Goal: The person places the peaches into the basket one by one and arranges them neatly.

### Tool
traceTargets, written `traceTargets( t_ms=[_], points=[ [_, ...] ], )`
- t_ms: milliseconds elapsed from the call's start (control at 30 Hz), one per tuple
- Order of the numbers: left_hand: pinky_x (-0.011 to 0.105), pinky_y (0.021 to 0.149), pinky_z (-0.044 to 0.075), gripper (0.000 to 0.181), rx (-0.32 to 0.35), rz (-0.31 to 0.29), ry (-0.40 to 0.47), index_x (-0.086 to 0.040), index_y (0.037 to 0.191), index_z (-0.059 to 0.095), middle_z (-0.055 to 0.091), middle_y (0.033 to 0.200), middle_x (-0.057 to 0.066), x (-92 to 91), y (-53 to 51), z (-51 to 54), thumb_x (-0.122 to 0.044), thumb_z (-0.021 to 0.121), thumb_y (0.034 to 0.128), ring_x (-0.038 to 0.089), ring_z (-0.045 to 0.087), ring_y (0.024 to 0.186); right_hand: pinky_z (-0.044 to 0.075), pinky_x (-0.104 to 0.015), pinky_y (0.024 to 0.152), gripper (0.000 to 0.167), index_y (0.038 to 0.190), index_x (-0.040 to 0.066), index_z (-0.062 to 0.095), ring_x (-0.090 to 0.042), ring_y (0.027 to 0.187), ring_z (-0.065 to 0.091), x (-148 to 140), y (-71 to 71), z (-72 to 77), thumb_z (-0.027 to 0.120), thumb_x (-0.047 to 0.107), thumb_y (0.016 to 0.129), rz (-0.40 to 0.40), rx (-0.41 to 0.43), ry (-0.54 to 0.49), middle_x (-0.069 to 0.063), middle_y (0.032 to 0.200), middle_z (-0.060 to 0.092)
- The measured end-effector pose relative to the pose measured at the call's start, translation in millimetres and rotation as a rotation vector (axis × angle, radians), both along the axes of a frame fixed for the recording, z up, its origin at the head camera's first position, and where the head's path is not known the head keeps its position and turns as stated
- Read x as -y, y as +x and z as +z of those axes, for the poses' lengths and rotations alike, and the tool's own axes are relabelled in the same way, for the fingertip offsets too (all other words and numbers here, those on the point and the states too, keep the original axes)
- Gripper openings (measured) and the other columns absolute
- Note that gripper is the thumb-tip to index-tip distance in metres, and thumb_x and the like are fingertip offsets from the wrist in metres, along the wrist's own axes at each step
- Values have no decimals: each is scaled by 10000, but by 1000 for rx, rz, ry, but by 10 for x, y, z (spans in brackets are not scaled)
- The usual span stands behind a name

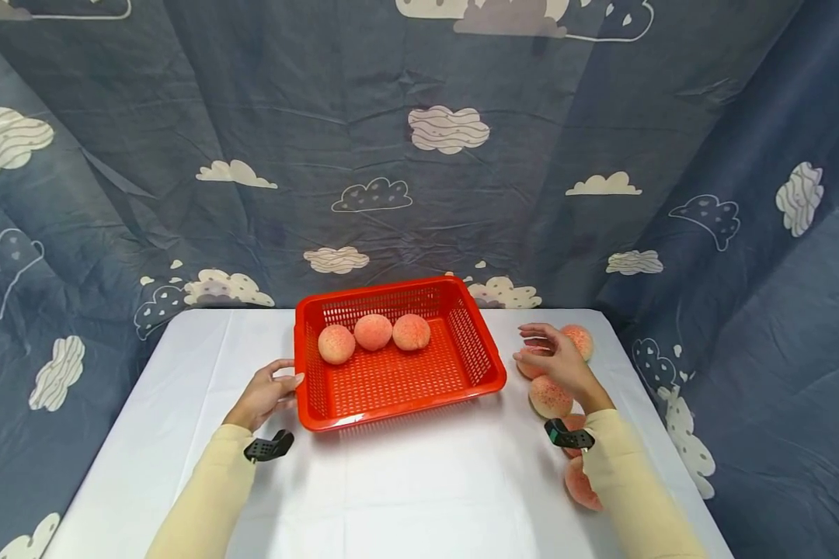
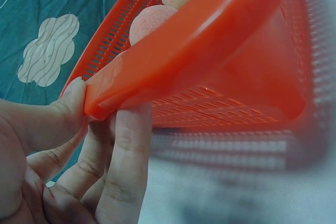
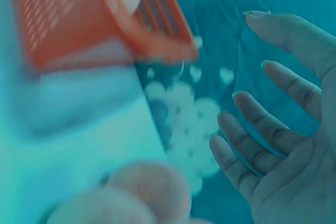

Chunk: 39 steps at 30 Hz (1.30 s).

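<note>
A red plastic basket [image 1: 398, 380] holds three peaches [image 1: 374, 332] in a row along its far side. My left hand [image 1: 262, 397] grips the basket's left rim; in the left wrist view the thumb lies over the rim [image 2: 173, 56] and the fingers are beneath it. To the right of the basket, my right hand [image 1: 559, 363] hovers above loose peaches [image 1: 550, 397], its fingers spread and slightly bent with nothing held. The right wrist view shows the right hand [image 3: 283, 129] apart from the basket [image 3: 79, 24] and from the blurred peaches [image 3: 152, 190] below.
Several loose peaches stand in a line on the white table [image 1: 405, 489] at the right, the nearest [image 1: 580, 485] partly hidden by the right sleeve. A dark curtain [image 1: 363, 116] with cloud patterns hangs behind the table and at both sides.
</note>
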<state>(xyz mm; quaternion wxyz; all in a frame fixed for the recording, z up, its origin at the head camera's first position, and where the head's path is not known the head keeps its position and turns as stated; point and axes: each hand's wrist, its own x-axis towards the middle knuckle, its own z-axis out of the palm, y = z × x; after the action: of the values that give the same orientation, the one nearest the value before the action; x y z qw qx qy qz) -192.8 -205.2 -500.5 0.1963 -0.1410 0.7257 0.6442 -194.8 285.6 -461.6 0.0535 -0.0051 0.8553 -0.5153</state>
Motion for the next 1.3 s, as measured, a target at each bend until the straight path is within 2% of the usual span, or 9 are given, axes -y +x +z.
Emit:
traceTargets(
  t_ms=[100, 200, 333, 467, 567, 733, 933, 1167, 1300],
  points=[
    [251, 656, 534, 486, 4, -3, 6, -17, 1395, 364, 644, 926, 37, -10, -1, -13, -117, 574, 969, 128, 589, 726, 452, -485, 975, 556, 1379, 6, 438, -418, 1221, 483, -170, 107, -57, 688, 132, 899, -30, 4, 30, -256, 1378, 450],
    [257, 667, 542, 499, 4, -10, 11, -16, 1404, 353, 643, 931, 39, -17, -5, -17, -121, 575, 969, 128, 596, 736, 373, -522, 1037, 570, 1374, -17, 430, -417, 1252, 443, -301, 193, -111, 696, 141, 894, -73, 13, 55, -257, 1377, 448],
    [270, 681, 551, 503, 3, -4, 3, -20, 1410, 349, 650, 964, 67, -20, -6, 6, -118, 572, 970, 135, 604, 743, 283, -566, 1072, 636, 1401, -2, 405, -415, 1297, 360, -412, 264, -197, 712, 201, 882, -116, 76, 64, -238, 1416, 407],
    [263, 675, 545, 507, 16, 1, -7, -26, 1414, 346, 646, 981, 76, -9, 0, 31, -122, 572, 971, 134, 596, 745, 314, -568, 1052, 659, 1407, -12, 390, -428, 1302, 337, -501, 306, -347, 719, 196, 875, -112, 135, 68, -248, 1425, 380],
    [253, 665, 536, 505, 18, 0, -13, -27, 1413, 347, 641, 979, 71, -2, 3, 40, -128, 572, 972, 131, 589, 743, 357, -565, 1017, 648, 1396, -37, 383, -444, 1284, 345, -543, 321, -471, 712, 148, 870, -103, 155, 64, -272, 1414, 368],
    [248, 658, 535, 507, 14, 0, -10, -29, 1412, 350, 643, 969, 58, 7, -4, 31, -132, 576, 970, 124, 594, 737, 351, -555, 1024, 672, 1410, -1, 372, -423, 1269, 350, -547, 327, -603, 706, 120, 839, -128, 230, 76, -253, 1428, 360],
    [245, 642, 535, 500, -7, -7, 15, -9, 1409, 343, 656, 929, 28, 15, -8, 17, -114, 565, 974, 99, 603, 723, 385, -532, 990, 658, 1382, 3, 397, -415, 1228, 384, -526, 319, -664, 729, 127, 828, -109, 225, 119, -247, 1410, 377],
    [239, 636, 523, 513, -5, -18, 1, -10, 1419, 333, 650, 922, 16, -1, 16, 36, -124, 564, 976, 97, 591, 723, 342, -606, 1008, 787, 1401, 28, 348, -438, 1195, 418, -485, 294, -720, 791, 108, 755, -109, 280, 186, -284, 1390, 376],
    [241, 637, 526, 509, 0, -10, -2, -13, 1418, 334, 649, 921, 20, 3, 10, 40, -123, 562, 977, 103, 592, 725, 337, -615, 1009, 798, 1390, 39, 366, -441, 1206, 428, -472, 270, -755, 802, 96, 724, -116, 261, 246, -284, 1394, 384]
  ],
)
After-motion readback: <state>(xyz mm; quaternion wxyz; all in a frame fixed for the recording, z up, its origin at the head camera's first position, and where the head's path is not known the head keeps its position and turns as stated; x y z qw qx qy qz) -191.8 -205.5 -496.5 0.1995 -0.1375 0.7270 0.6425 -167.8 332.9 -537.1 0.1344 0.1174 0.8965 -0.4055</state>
